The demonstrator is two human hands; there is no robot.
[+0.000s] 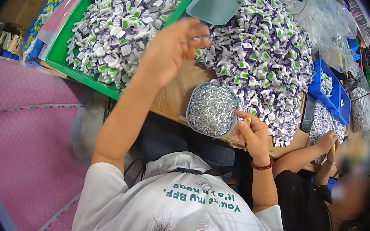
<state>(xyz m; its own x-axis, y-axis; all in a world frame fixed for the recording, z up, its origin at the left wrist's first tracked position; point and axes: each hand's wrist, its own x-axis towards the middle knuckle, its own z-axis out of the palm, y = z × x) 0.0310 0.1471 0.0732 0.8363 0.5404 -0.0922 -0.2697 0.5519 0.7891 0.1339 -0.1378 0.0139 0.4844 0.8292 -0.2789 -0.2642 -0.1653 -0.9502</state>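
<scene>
My left hand (pixel 173 49) reaches out over the board table between the green tray (pixel 59 58) and a heap of small white plastic figure parts (pixel 260 58) with green and purple patches. Its fingers are spread and slightly blurred, with nothing visible in them. Close to my body, my right hand (pixel 255 137) is closed on a small yellowish piece (pixel 247 121), partly hidden by the fingers. That hand is beside a grey-blue tub (pixel 188 115) full of thin silver metal pins (pixel 212 108). More of the white parts (pixel 126 31) fill the green tray.
A shallow grey-blue plastic tray (pixel 214 6) lies on the heap's far side. On the right, a co-worker's hands (pixel 327 143) hold a small yellow thing near blue bins (pixel 328 87) and another pile of white parts (pixel 325 121). Clear plastic bags (pixel 323 19) lie behind.
</scene>
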